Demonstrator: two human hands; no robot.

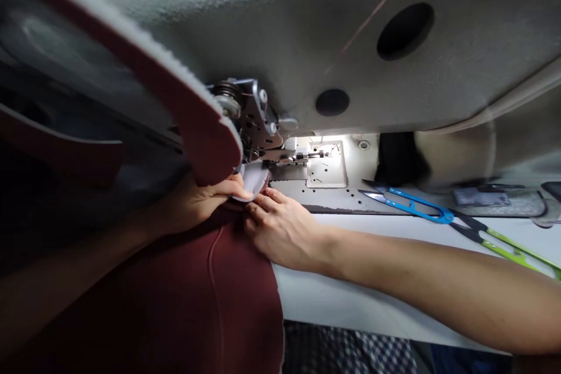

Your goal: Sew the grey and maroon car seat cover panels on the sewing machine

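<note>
A maroon fabric piece (184, 292) with a pale backing and a stitched seam drapes over the front of the table. Its folded edge, pale side up, runs to the presser foot of a sewing machine (254, 123). My left hand (205, 198) pinches this edge between thumb and fingers, just in front of the foot. Right beside it, my right hand (284, 228) lies on the fabric with fingers bent together, the tips pressing its edge down close to the metal plate. Another maroon strip (188, 123) with a pale edge rises past my left hand and hides part of it.
Blue thread snips (409, 204) lie on the machine bed's right side, their blades pointing left. Green-handled snips (512, 248) lie by them. The lit metal needle plate (326, 163) is right of the foot. The machine's grey arm (284, 23) spans overhead.
</note>
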